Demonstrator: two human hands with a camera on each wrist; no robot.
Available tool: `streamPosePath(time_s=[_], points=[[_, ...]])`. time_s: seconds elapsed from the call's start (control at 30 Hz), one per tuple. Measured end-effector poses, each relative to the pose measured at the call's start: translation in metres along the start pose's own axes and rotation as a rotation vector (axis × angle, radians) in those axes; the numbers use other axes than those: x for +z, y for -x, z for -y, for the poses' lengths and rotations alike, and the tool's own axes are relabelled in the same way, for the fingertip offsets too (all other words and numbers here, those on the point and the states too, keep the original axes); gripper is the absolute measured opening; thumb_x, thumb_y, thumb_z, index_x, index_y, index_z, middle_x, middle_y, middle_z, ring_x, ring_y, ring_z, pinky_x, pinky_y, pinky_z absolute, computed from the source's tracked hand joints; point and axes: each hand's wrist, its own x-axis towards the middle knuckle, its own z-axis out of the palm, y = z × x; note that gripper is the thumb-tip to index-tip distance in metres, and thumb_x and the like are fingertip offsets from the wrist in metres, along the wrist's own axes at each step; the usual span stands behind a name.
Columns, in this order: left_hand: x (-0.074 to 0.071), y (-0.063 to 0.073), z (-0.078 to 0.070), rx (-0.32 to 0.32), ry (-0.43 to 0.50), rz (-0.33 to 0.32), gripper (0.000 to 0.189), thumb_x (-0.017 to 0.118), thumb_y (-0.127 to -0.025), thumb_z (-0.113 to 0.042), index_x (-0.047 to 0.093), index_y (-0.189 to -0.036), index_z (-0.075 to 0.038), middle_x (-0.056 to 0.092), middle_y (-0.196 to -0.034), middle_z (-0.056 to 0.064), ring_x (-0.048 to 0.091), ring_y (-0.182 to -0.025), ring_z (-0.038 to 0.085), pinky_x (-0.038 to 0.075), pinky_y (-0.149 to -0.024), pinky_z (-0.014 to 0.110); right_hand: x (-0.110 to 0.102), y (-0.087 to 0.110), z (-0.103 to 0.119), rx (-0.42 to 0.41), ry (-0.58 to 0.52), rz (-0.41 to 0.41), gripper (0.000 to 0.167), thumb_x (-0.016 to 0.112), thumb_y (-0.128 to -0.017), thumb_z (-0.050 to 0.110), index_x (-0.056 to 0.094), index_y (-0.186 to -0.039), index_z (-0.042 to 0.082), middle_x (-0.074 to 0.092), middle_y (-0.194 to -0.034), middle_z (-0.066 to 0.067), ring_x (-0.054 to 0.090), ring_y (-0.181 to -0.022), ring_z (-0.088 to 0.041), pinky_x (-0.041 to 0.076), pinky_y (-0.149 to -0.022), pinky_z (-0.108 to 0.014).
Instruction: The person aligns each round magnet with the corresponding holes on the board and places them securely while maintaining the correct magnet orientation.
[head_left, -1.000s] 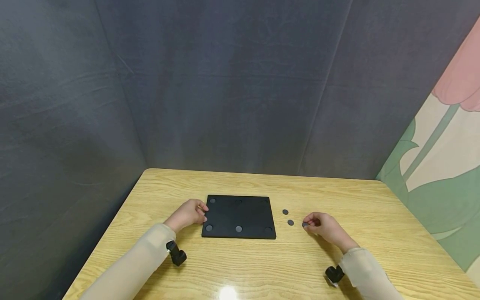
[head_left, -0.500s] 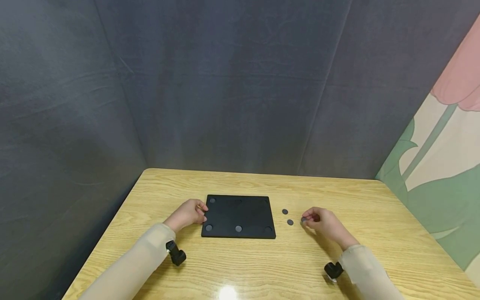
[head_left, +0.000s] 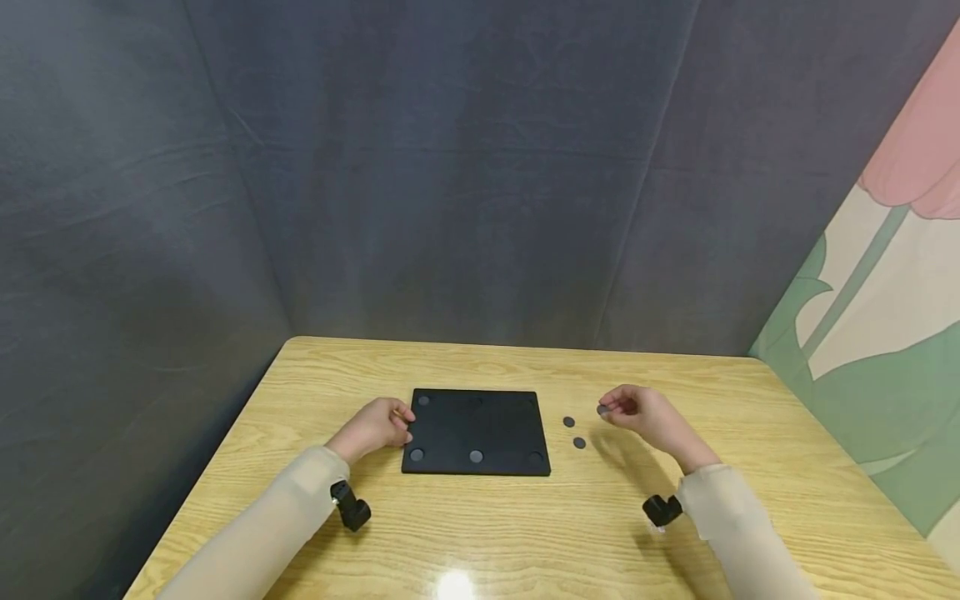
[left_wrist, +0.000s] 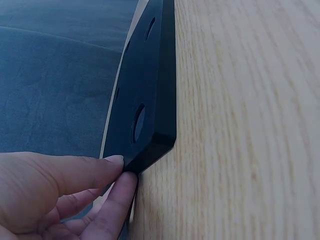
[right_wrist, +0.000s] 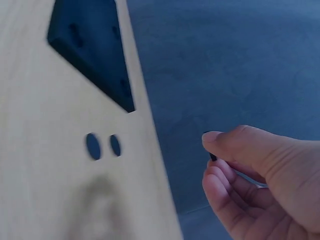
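A flat black rectangular board [head_left: 480, 429] with round recesses lies on the table; grey discs [head_left: 476, 457] sit in the near-middle recess and the two left ones, while the other recesses look dark. My left hand [head_left: 378, 427] holds the board's left edge, thumb and fingertip meeting on its rim in the left wrist view. Raised above the table to the right, my right hand [head_left: 648, 417] pinches a small dark disc [head_left: 603, 410] between thumb and fingers. Seen by the right wrist camera, only a dark sliver of that disc shows. Two more discs [head_left: 580, 443] lie flat between board and right hand.
The light wooden table [head_left: 450, 525] extends around the board. Behind it and to the left hangs a dark grey-blue curtain [head_left: 465, 208]. A flower-patterned panel [head_left: 885, 350] stands along the right side. Each wrist wears a small black camera [head_left: 662, 509].
My right hand has lifted the pinched disc off the table and moved it up and away from me. My left hand stays on the board's edge.
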Motion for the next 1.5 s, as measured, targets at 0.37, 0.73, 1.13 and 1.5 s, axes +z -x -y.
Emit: streamPosePath(time_s=[0.37,0.73,1.13,1.5], points=[[0.000,-0.001,0.000,-0.001,-0.001,-0.002,0.026,0.071,-0.080,0.004,0.063,-0.105,-0.002,0.059,-0.085,0.009,0.054,-0.072,0.019,0.046,-0.064,0.028,-0.007,-0.027,0.022,-0.005,0.023,0.036,0.016,0.068,-0.090,0.013,0.066,-0.102,0.002,0.067,-0.093,-0.007,0.060,-0.081,-0.013,0.050,-0.071,-0.023],[0.000,-0.002,0.001,0.007,0.008,-0.004,0.025,0.071,-0.080,0.005,0.064,-0.104,-0.001,0.059,-0.085,0.009,0.055,-0.073,0.019,0.046,-0.065,0.028,0.015,-0.049,0.040,-0.042,-0.012,0.082,0.013,0.066,-0.089,0.005,0.066,-0.102,0.001,0.067,-0.092,-0.007,0.062,-0.082,-0.016,0.052,-0.073,-0.025],[0.000,-0.003,0.002,0.015,0.010,0.003,0.025,0.070,-0.080,0.006,0.064,-0.104,-0.001,0.059,-0.086,0.010,0.055,-0.073,0.019,0.046,-0.065,0.028,0.041,-0.056,0.055,-0.098,-0.078,0.086,0.013,0.068,-0.087,0.004,0.067,-0.100,0.001,0.067,-0.090,-0.007,0.062,-0.080,-0.014,0.051,-0.072,-0.024],[0.001,-0.002,0.001,0.008,0.003,0.000,0.025,0.070,-0.080,0.006,0.064,-0.103,-0.002,0.059,-0.084,0.009,0.055,-0.072,0.019,0.044,-0.063,0.027,0.053,-0.071,0.076,-0.078,-0.108,0.106,0.014,0.069,-0.087,0.004,0.066,-0.100,0.002,0.066,-0.090,-0.008,0.060,-0.079,-0.014,0.051,-0.071,-0.024]])
